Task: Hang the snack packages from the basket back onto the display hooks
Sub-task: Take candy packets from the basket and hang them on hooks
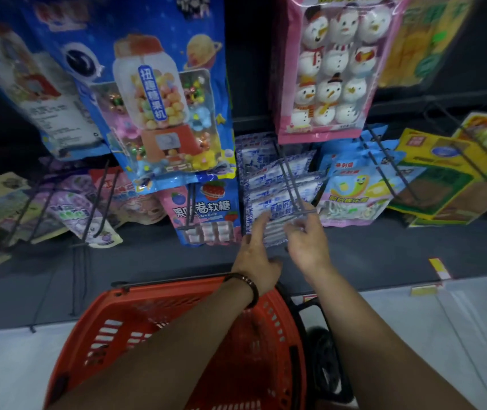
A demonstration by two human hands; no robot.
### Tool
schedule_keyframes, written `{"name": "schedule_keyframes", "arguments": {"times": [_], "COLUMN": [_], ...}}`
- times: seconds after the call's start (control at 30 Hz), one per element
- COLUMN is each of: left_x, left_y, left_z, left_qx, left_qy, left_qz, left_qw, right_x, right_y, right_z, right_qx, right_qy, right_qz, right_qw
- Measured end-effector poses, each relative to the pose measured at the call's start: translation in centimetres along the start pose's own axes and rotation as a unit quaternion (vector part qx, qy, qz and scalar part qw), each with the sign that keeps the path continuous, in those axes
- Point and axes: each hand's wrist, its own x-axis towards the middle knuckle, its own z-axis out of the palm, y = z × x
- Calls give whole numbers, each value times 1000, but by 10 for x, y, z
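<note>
Both hands meet at the near tip of a double-prong display hook [291, 187] low in the middle of the rack. The left hand [255, 255] has its forefinger stretched up against the front blue-and-white snack package [274, 229], the other fingers loosely spread. The right hand [307, 244] pinches narrowly at the package's upper right corner, just beside the hook's cross-bar end. Whether the hang hole is already over the prongs cannot be told; the spot is blurred.

To do this well, the right hand should probably keep the top edge level and square to the prongs while the left supports the face, then slide the pack far along to join the matching ones behind.

The red basket [112, 329] sits near, under the forearms; its visible floor looks bare, though the arms hide part of it. Room is tight: a pink fruit-gummy pack [206, 214] hangs just left, a marshmallow pack [351, 196] just right, and the pink snowman marshmallow bag [329, 69] hangs above. Open space lies toward the near side only.
</note>
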Motion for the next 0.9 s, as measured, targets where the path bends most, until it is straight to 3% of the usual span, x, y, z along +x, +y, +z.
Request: {"name": "schedule_keyframes", "arguments": {"times": [0.17,0.47,0.8,0.9], "left_x": [31,78,91,77], "left_y": [12,14,7,10], "left_z": [8,1,-8,-13], "left_qx": [17,23,16,56], "left_qy": [-2,84,80,62], "left_qz": [-19,-24,7,-19], "left_qw": [1000,996,997,996], "right_x": [19,47,45,34], "right_y": [-5,-15,-15,-13], "right_z": [4,13,14,11], "right_qx": [76,-15,-54,-80], "right_qy": [-56,-43,-53,-38], "right_qz": [28,-86,-114,-125], "right_qw": [995,995,991,988]}}
